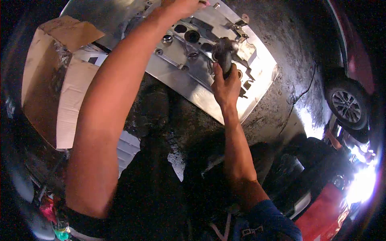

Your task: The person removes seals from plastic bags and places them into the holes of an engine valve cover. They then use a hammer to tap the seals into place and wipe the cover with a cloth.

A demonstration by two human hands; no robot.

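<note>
My left hand [181, 8] is at the top edge of the view, over the far side of a metal sheet [205, 96]. Something small and pink shows at its fingertips, too small to make out. My right hand [228, 86] has its thumb and fingers closed round the lower end of a dark, greasy metal part [225, 52], held above the sheet's right half. Around it on the sheet lie a round black ring [192, 36], a shiny small cup [167, 38], a long thin rod [171, 60] and several dark flat pieces.
An open cardboard box [42, 88] stands at the left beside the sheet. A car wheel [346, 105] is at the right, with a cable [299, 98] on the dark floor. Another person's arm [333, 140] and a bright lamp [364, 184] are at the lower right.
</note>
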